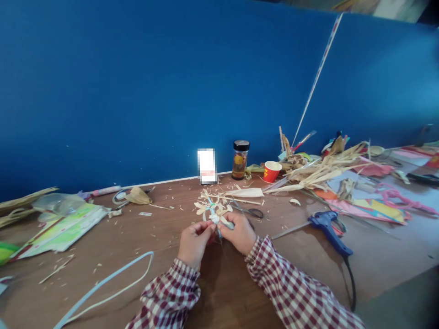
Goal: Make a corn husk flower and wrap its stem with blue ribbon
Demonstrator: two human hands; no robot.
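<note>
Both hands meet over the middle of the table, pinching one small craft piece between thumbs and fingers. The piece is a corn husk bundle (213,212) with pale strips splaying out at its top and light blue bits at its middle and lower end. My left hand (195,242) is closed on its left side. From the right, my right hand (239,232) grips it too, with a greyish-white part showing under the fingers. Fingers cover much of the bundle's lower part. Just behind the right hand lie dark-handled scissors (255,213).
A blue glue gun (331,230) lies to the right, its cord running to the front. Behind stand a lidded jar (240,160), a red paper cup (272,172) and a blurred-out white object (207,165). Dried husks (320,169) pile up right. A pale blue strip (106,285) curves front left.
</note>
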